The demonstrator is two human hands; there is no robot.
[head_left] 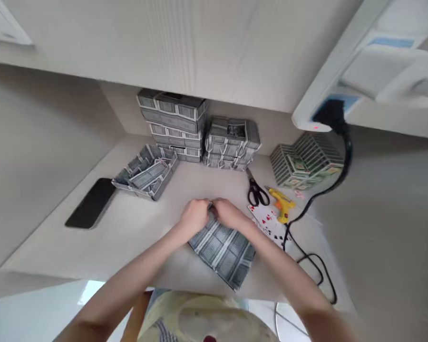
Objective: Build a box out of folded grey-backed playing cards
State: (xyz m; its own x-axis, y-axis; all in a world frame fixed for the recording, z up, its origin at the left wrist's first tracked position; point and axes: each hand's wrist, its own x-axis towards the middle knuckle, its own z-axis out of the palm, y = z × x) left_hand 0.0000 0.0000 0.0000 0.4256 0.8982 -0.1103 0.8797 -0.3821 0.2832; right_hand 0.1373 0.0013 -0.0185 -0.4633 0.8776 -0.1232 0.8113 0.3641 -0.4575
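My left hand [195, 214] and my right hand [228, 213] are close together, fingers pinched on the far corner of a sheet of joined playing cards [221, 247]. The sheet has grey patterned backs with white borders. It slants toward my body, its near corner by the table's front edge. My fingers cover the gripped corner, so any fold there is hidden. To the right of my right hand lie loose playing cards [267, 219], black-handled scissors [257, 194] and a yellow glue gun [283, 203].
An open card tray [153, 194] with card pieces inside and a black phone [92, 203] lie at the left. Grey card boxes [178, 118] are stacked behind, beside more boxes [231, 142]. Green-patterned card pieces [303, 161] stand at right, near a black cable [314, 197].
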